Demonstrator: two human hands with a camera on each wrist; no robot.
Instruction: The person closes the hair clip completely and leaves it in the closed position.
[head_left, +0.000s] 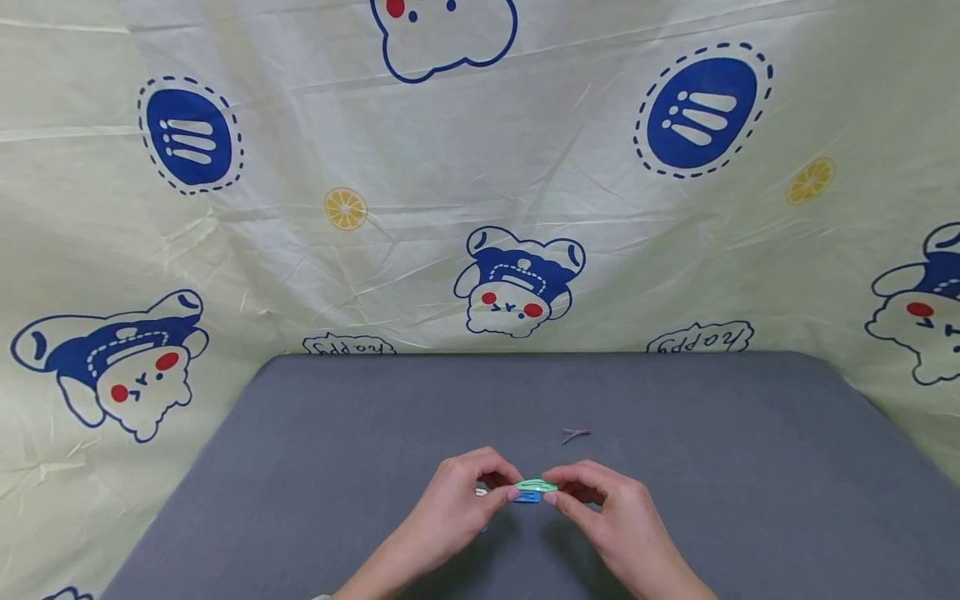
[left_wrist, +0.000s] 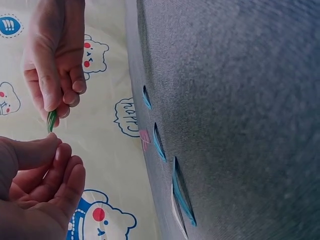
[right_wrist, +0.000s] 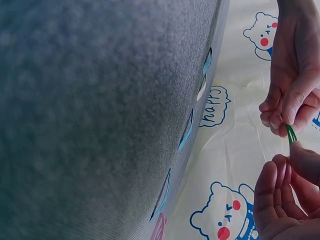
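Observation:
A green snap hair clip is held up over the table between both hands. My left hand pinches one end of it with thumb and index finger. At the other end my right hand pinches it the same way. In the left wrist view the green clip shows as a thin strip between the two sets of fingertips. Just below it in the head view lies a blue hair clip on the table. A white hair clip is mostly hidden behind my left hand.
Beyond the hands a purplish-pink hair clip lies on the grey table, its two arms spread apart. Several blue clips lie in a row in the left wrist view. A patterned cloth hangs behind the table.

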